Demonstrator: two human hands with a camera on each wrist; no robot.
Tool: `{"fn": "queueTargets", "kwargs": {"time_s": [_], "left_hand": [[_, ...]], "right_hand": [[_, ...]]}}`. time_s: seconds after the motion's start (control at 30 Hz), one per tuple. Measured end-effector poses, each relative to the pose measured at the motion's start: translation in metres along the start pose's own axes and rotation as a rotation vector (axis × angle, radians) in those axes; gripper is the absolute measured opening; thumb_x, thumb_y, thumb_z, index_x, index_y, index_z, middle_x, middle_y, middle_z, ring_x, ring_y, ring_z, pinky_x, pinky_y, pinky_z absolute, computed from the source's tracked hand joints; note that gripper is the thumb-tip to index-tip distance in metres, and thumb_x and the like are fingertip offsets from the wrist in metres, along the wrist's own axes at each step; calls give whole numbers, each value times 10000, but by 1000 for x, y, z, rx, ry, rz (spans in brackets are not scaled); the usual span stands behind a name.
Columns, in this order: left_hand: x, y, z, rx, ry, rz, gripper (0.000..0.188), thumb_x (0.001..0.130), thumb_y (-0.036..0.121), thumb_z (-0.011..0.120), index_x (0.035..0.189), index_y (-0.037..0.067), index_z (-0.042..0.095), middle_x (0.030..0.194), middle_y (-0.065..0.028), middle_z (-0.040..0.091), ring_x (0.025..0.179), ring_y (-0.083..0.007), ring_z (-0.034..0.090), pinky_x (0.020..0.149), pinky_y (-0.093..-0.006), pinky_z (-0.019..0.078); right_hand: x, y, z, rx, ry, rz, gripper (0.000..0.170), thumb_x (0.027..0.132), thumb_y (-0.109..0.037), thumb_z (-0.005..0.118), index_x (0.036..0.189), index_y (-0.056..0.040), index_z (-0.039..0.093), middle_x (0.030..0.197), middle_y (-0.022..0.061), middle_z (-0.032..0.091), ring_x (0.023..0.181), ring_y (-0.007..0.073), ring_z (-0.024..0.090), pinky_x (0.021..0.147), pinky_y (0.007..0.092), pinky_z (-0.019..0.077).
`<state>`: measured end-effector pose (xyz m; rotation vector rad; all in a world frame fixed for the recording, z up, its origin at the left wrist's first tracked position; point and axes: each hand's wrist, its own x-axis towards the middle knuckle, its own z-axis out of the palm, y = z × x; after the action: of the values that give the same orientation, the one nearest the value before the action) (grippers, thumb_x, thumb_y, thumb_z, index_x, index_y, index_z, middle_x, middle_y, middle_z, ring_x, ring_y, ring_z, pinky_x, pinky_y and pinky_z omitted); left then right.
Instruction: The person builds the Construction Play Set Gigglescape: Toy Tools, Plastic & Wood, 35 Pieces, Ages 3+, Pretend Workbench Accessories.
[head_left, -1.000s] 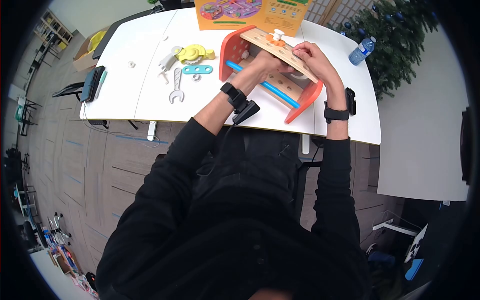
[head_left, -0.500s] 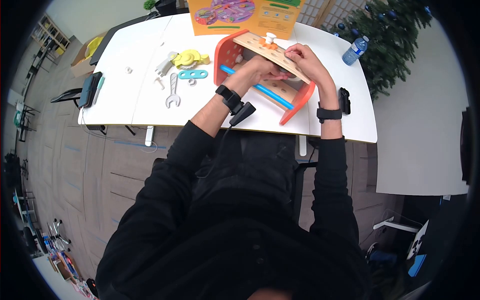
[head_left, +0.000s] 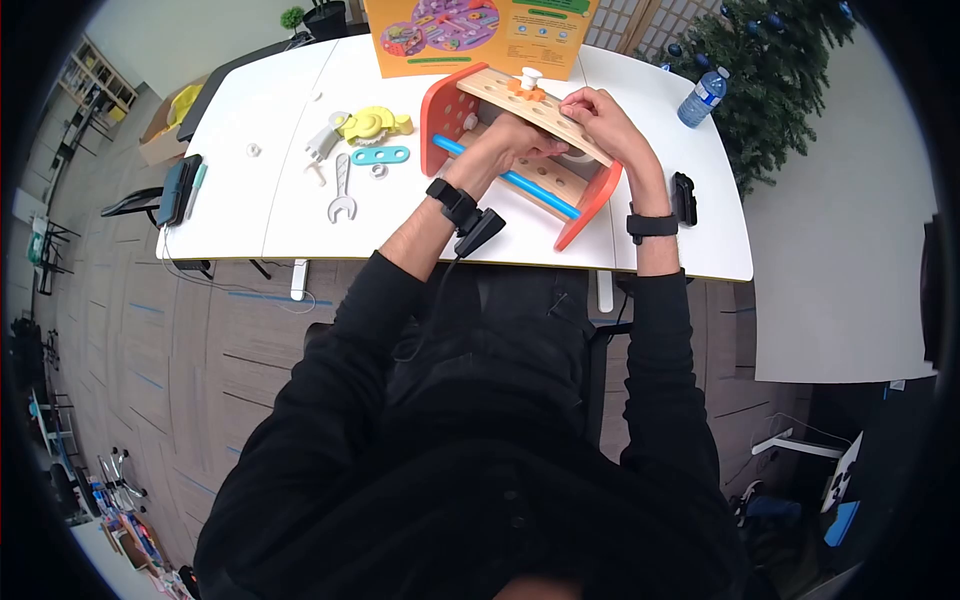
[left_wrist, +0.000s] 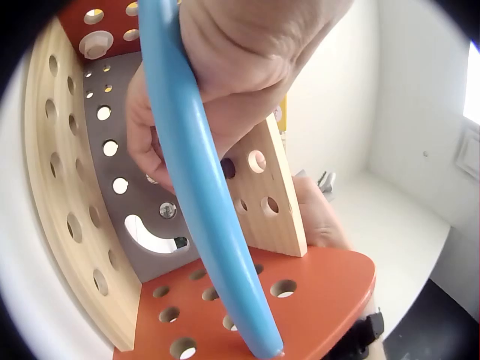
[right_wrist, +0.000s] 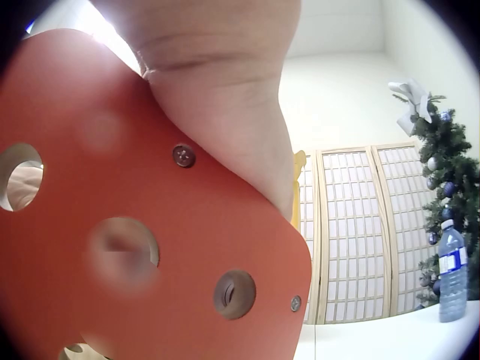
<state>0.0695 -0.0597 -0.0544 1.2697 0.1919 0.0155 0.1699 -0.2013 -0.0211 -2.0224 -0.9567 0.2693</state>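
A toy workbench with red end panels [head_left: 587,207], a wooden top board [head_left: 500,92] and a blue rod [head_left: 540,190] stands on the table. My left hand [head_left: 510,142] reaches over the rod and under the top board, its fingers [left_wrist: 142,124] curled in the left wrist view. My right hand [head_left: 615,130] rests at the board's right end, fingers bent over its upper face; the right wrist view shows its heel against the red panel. I cannot tell what the fingertips hold. A white bolt [head_left: 531,76] stands through an orange gear [head_left: 526,90] on the board.
Left of the workbench lie a grey toy wrench [head_left: 342,190], a teal strip with holes [head_left: 380,156], a nut [head_left: 378,171] and a yellow toy saw [head_left: 372,124]. An orange box [head_left: 480,40] stands behind; a water bottle [head_left: 703,97] stands at right.
The head view has shifted slightly, so the table's things sit a little lower and further left. Both hands stay at the top board, with only small finger movement.
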Motion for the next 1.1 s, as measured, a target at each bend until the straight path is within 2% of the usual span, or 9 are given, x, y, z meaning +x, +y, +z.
{"fn": "queueTargets", "kwargs": {"time_s": [0.27, 0.37, 0.43, 0.57, 0.67, 0.73, 0.97, 1.03, 1.1], "left_hand": [[6, -1, -8, -26, -65, -107, 426, 804, -140, 647, 1197, 8, 569, 1097, -118, 651, 980, -221, 672, 889, -298, 564], [7, -1, -9, -46, -54, -119, 463, 794, -165, 626, 1217, 8, 549, 1119, -117, 643, 997, -224, 668, 885, -309, 562], [6, 0, -9, -50, -63, -127, 503, 772, -204, 587, 1227, 5, 533, 1172, -129, 622, 1009, -239, 666, 872, -314, 568], [8, 0, -12, -99, -68, -159, 538, 742, -234, 558, 1222, 6, 520, 1177, -130, 596, 1022, -244, 647, 877, -342, 569], [13, -2, -13, -63, 61, -185, 568, 724, -244, 538, 1220, 33, 516, 1162, -102, 569, 1044, -240, 608, 886, -389, 564], [13, -1, -12, 30, 189, -186, 591, 708, -241, 535, 1212, 66, 520, 1129, -73, 557, 1054, -230, 576, 876, -423, 560], [6, 3, -12, 8, -24, -197, 606, 707, -225, 550, 1221, 96, 527, 1143, -66, 582, 1080, -215, 571, 808, -405, 567], [-1, 10, -3, 39, 331, -73, 643, 700, -232, 519, 1248, 105, 514, 1160, -74, 589, 1106, -225, 575, 793, -417, 567], [-3, 11, -2, 50, 356, -78, 644, 695, -237, 499, 1242, 102, 522, 1166, -72, 588, 1102, -230, 581, 778, -413, 569]], "right_hand": [[0, 1, -1, 18, -1, -13, 223, 906, -193, 639, 976, 16, 668, 959, 112, 566, 809, 163, 529, 744, 295, 456], [1, 2, 0, 53, -22, 24, 222, 904, -195, 642, 972, 14, 670, 953, 111, 574, 822, 165, 537, 751, 290, 455], [-1, 0, -2, -7, -33, 17, 190, 930, -189, 612, 993, -15, 652, 980, 75, 578, 892, 136, 545, 802, 265, 450], [-4, -3, 0, -11, 5, 8, 184, 930, -190, 613, 994, -22, 654, 970, 67, 580, 883, 130, 540, 795, 262, 447], [-2, -1, -1, 27, -43, 22, 183, 932, -196, 612, 997, -31, 657, 976, 65, 581, 900, 132, 537, 806, 263, 442], [-3, -3, -1, 25, -6, 4, 210, 908, -202, 638, 967, -4, 676, 974, 106, 569, 861, 171, 551, 787, 293, 458], [-4, -4, 1, 17, 36, -4, 207, 909, -196, 637, 966, -2, 678, 910, 85, 598, 824, 152, 551, 767, 286, 457], [-4, -9, -3, 1, -51, 63, 172, 934, -191, 618, 1006, -40, 661, 965, 49, 613, 883, 120, 550, 804, 255, 451], [-3, -7, -1, 11, -50, 69, 174, 934, -192, 621, 1009, -40, 661, 955, 43, 619, 879, 116, 552, 804, 252, 453]]}}
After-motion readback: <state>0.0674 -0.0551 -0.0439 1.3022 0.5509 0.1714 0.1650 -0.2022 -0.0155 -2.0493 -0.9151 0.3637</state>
